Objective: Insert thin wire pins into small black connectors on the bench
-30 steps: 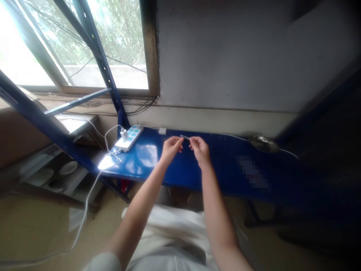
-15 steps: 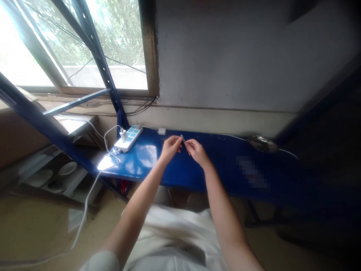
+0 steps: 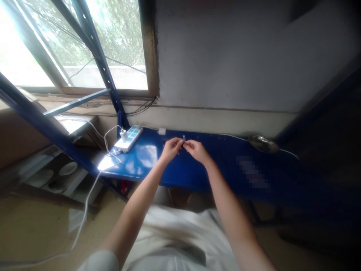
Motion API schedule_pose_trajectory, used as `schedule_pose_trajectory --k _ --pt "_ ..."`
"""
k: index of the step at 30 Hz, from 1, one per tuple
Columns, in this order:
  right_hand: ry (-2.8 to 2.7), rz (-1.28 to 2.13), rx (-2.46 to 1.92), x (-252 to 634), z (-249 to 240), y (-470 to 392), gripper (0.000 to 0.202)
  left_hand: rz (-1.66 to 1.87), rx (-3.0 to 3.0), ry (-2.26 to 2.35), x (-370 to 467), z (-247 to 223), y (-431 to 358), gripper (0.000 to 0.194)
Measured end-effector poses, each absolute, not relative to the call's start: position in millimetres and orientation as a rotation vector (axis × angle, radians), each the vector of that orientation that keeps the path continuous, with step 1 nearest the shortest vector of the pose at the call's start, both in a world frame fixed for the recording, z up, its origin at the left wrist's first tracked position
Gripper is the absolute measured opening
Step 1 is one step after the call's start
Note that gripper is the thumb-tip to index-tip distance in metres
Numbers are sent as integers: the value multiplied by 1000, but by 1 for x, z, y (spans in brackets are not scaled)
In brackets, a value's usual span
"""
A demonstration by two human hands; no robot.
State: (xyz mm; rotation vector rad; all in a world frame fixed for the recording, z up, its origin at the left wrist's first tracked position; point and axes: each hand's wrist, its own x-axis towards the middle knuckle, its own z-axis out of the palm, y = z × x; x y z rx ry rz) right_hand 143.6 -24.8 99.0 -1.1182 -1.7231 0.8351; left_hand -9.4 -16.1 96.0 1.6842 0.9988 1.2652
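Above the blue table (image 3: 175,171), a small, thin, greyish object (image 3: 184,139) stands upright between my fingertips. My left hand (image 3: 171,148) pinches it from the left with thumb and forefinger. From the right, my right hand (image 3: 195,149) closes its fingertips on the same object. The two hands nearly touch. Most of the object is covered by the fingers, and it is too small to identify.
A white power strip (image 3: 129,139) with a plug and cable lies at the table's left. Near the back edge are a small white adapter (image 3: 161,131), several tiny pieces (image 3: 221,138) and a shiny metal dish (image 3: 263,143). Blue rack posts (image 3: 105,71) rise at the left.
The small object has turned from tilted to nearly upright. My fingertips have come closer together around it, and my right hand has shifted slightly.
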Motion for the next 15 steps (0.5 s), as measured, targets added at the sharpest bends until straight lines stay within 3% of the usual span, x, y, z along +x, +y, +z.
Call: schedule_pose_trajectory --k 15 --pt "-1766 858 -1138 142 88 -19 29 1269 1698 995 -10 82 -18 34"
